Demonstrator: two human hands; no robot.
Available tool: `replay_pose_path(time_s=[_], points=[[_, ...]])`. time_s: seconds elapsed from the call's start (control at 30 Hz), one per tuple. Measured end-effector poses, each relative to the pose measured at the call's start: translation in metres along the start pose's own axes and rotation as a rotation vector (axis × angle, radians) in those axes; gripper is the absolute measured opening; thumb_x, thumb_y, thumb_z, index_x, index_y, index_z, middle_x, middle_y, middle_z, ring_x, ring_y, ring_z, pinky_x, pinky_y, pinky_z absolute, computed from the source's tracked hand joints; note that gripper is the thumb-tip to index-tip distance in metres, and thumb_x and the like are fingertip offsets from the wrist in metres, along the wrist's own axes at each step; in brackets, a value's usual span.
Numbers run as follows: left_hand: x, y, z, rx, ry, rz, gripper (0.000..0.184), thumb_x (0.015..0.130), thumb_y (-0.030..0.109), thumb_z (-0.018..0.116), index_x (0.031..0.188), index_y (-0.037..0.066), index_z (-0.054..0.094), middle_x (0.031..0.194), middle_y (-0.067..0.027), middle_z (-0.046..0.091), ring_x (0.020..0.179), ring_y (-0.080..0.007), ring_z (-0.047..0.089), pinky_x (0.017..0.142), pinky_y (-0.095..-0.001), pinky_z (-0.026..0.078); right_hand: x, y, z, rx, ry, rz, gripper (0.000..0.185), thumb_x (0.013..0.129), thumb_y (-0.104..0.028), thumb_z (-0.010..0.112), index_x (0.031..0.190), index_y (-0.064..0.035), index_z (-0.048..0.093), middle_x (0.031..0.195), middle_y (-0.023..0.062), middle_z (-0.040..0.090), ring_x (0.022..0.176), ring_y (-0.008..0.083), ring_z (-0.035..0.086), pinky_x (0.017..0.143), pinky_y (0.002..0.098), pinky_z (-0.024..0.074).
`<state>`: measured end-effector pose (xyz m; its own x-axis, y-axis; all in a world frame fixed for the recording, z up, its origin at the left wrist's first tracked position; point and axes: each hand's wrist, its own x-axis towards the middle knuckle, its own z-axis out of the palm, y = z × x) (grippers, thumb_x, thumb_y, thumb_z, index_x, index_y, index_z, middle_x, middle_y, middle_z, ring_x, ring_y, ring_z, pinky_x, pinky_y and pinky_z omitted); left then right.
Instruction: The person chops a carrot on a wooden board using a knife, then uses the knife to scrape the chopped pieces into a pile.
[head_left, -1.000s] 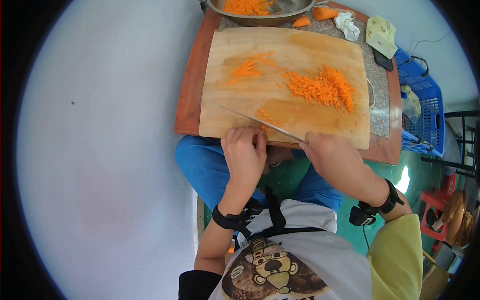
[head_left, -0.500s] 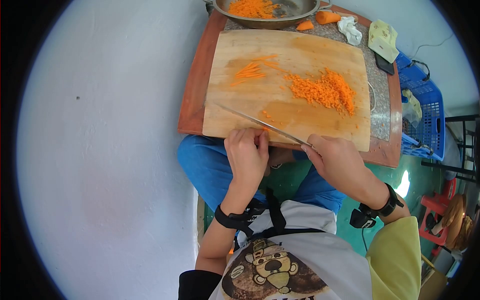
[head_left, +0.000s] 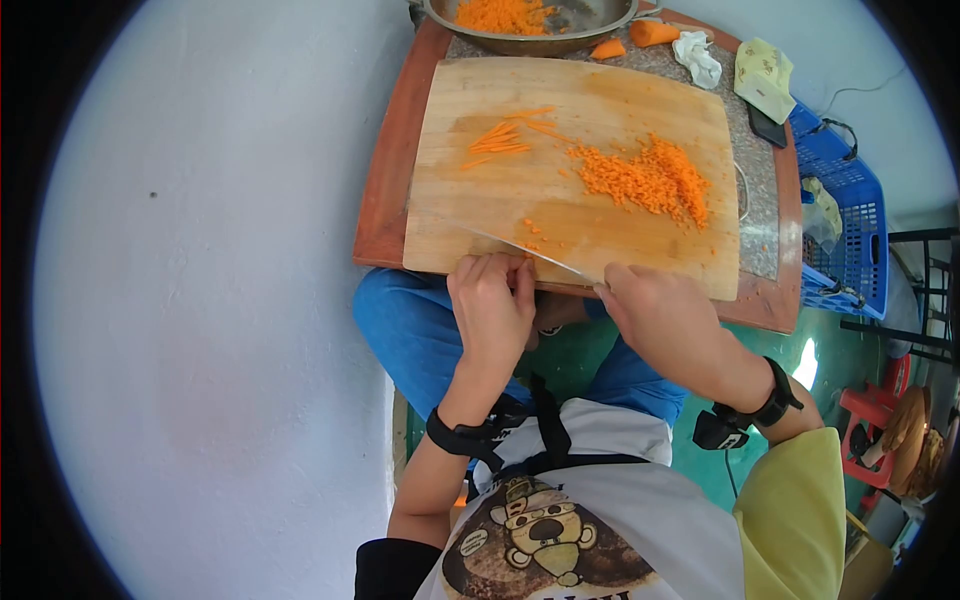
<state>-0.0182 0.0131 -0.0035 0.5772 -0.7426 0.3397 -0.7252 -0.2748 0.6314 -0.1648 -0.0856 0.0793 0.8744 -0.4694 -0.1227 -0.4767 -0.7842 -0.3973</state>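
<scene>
My right hand (head_left: 655,305) is wrapped round the handle of a knife (head_left: 540,256), whose blade points left across the near edge of the wooden cutting board (head_left: 480,210). Just below the blade, my left hand (head_left: 492,295) has its fingers bent and pressed together at the board's edge. A bit of orange carrot shows at its fingertips, mostly hidden. Small carrot crumbs (head_left: 533,228) lie beyond the blade. Carrot strips (head_left: 498,138) rest at the board's upper left, and a heap of minced carrot (head_left: 650,178) is on its right half.
A metal pan (head_left: 530,43) holding chopped carrot stands behind the board. Near it are carrot pieces (head_left: 653,33), crumpled tissue (head_left: 697,59), a yellowish packet (head_left: 763,80) and a phone (head_left: 767,126). A blue basket (head_left: 862,240) and red stool (head_left: 868,410) are at right.
The knife blade has tilted and shifted slightly against the carrot bit, with my right hand moving a little. My left hand has stayed nearly in place. The whole view has shifted slightly.
</scene>
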Motion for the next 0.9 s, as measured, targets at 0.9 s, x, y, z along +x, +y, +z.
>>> replay_pose_path(time_s=[0.9], points=[[0.000,0.000,0.000,-0.016,-0.010,-0.054,0.010,0.070,0.006,0.068,0.065,0.006,0.059,0.059,-0.0051,0.053,0.065,-0.0253,0.051,0.064,-0.0372,0.037,-0.004,0.006,-0.004,0.105,0.050,-0.011,0.018,0.087,-0.016,0.053,0.077,-0.0019,0.051,0.063,0.0183,0.058,0.061,0.0372,0.059,0.054,0.0457,0.0468]])
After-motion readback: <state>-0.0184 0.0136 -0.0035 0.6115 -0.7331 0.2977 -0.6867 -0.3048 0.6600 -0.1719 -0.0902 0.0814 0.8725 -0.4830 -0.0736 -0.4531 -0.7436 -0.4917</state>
